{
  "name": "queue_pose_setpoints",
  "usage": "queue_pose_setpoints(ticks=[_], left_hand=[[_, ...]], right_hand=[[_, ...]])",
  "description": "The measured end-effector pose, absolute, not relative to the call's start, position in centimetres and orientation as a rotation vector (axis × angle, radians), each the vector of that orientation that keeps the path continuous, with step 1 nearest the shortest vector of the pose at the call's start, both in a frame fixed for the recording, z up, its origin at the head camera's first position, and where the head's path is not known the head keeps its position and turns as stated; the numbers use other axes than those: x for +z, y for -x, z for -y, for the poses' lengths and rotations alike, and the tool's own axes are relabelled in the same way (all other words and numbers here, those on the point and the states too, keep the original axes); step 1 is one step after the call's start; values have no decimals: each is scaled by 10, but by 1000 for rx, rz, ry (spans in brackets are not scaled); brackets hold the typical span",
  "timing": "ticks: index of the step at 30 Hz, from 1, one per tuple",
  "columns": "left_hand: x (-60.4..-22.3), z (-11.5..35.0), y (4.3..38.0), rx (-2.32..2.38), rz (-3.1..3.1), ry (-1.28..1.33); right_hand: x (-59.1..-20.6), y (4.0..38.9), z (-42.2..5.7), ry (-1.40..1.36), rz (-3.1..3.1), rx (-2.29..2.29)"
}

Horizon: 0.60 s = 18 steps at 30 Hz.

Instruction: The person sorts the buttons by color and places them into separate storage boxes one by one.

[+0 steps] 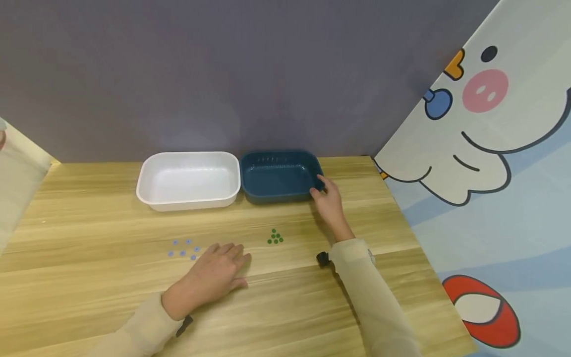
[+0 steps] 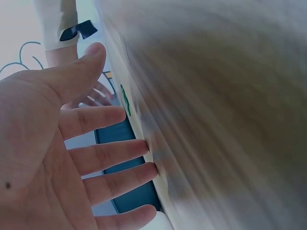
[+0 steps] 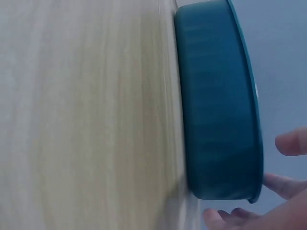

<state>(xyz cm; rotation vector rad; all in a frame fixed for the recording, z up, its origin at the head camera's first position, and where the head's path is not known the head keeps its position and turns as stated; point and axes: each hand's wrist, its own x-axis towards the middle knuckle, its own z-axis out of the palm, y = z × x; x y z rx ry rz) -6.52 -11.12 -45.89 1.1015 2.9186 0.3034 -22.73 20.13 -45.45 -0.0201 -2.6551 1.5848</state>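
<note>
My right hand [image 1: 329,201] is at the right front corner of a dark blue plastic basin [image 1: 281,197]. In the right wrist view its thumb [image 3: 292,142] stands apart from the rim, and the forefinger [image 3: 283,184] reaches the basin's corner, perhaps touching it. My left hand [image 1: 214,272] is low over the wooden table, palm down, fingers spread and holding nothing. Just left of its fingers lie several small light blue discs [image 1: 182,253]. Several small green discs [image 1: 276,236] form a triangle to its right, in front of the blue basin.
A white basin [image 1: 189,204] stands left of the blue one, rims nearly touching. Both are at the back edge of the wooden table [image 1: 111,228], against a grey panel [image 1: 192,79]. A cartoon-printed wall [image 1: 490,208] borders the table's right side.
</note>
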Motion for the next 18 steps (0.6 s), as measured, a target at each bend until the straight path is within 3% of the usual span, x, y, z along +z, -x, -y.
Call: queue_pose_setpoints(ticks=[18], left_hand=[[-457,113,62,302,-2955,-1138]], right_hand=[[-468,239,-201,163,2687,1554]])
